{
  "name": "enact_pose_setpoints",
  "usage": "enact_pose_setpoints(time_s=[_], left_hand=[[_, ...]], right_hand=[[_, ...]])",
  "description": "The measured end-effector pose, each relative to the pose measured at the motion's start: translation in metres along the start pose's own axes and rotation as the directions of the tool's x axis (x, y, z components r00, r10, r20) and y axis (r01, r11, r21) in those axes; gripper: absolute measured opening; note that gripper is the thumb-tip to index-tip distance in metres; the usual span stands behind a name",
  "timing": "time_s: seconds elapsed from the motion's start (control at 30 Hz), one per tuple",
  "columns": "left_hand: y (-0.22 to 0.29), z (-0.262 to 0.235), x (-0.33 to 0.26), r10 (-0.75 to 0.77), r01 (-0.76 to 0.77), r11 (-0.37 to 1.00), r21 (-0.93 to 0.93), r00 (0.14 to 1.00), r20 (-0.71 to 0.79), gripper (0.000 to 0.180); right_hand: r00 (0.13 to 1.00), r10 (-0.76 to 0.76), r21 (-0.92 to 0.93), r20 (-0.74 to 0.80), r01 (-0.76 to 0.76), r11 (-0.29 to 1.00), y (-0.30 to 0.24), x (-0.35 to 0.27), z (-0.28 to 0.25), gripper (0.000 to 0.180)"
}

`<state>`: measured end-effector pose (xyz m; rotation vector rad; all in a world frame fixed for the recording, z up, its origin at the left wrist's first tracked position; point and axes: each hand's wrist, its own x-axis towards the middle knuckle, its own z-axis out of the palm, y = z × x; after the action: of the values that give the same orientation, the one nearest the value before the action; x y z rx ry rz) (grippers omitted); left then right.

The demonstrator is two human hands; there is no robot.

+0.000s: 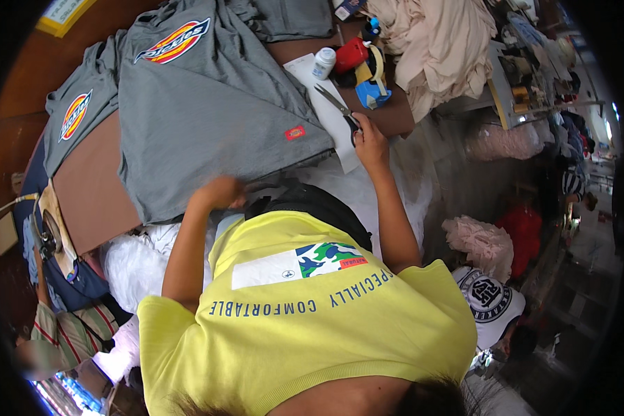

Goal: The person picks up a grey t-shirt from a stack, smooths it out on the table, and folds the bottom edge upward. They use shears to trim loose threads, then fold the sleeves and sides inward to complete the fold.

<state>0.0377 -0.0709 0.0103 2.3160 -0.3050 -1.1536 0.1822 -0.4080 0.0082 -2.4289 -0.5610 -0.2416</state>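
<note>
A grey T-shirt [208,118] with a coloured oval print lies spread on the brown table, its hem toward me. A small red label [295,132] sits near the hem's right corner. My left hand [222,192] is at the hem, smeared by motion, so its fingers and any grip on the cloth cannot be made out. To the right of the shirt, my right hand [371,143] is closed around the dark handles of a pair of scissors [334,101]. Their blades point away from me and to the left, over a strip of white paper [333,125].
Beyond the scissors stand a white bottle [324,63], a red item [351,55] and a blue tape dispenser [372,95]. Beige cloth [430,48] is heaped at the far right. Another grey shirt [83,104] lies at the left. People work at both sides.
</note>
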Motion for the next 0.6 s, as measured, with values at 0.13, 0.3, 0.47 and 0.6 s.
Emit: enact_pose_setpoints(time_s=[0.13, 0.3, 0.47, 0.6], left_hand=[[-0.057, 0.048, -0.083, -0.476, 0.484, 0.752, -0.447, 0.868, 0.141, 0.018], [-0.145, 0.035, -0.155, -0.534, 0.162, 0.846, -0.508, 0.269, -0.802, 0.017], [-0.192, 0.001, -0.119, -0.527, 0.463, 0.689, -0.558, -0.208, -0.824, 0.025], [-0.153, -0.019, -0.118, -0.508, 0.547, 0.628, -0.553, -0.250, -0.824, 0.023]], right_hand=[[0.992, -0.057, -0.150, 0.115, 0.074, 0.986, 0.003, 0.022, 0.006, 0.036], [0.967, -0.033, -0.450, 0.254, 0.148, 0.881, -0.028, 0.050, 0.008, 0.019], [0.969, -0.068, -0.134, 0.239, 0.102, 0.986, -0.071, 0.090, 0.070, 0.024], [0.976, -0.081, -0.213, 0.204, 0.125, 0.969, -0.068, 0.100, 0.078, 0.027]])
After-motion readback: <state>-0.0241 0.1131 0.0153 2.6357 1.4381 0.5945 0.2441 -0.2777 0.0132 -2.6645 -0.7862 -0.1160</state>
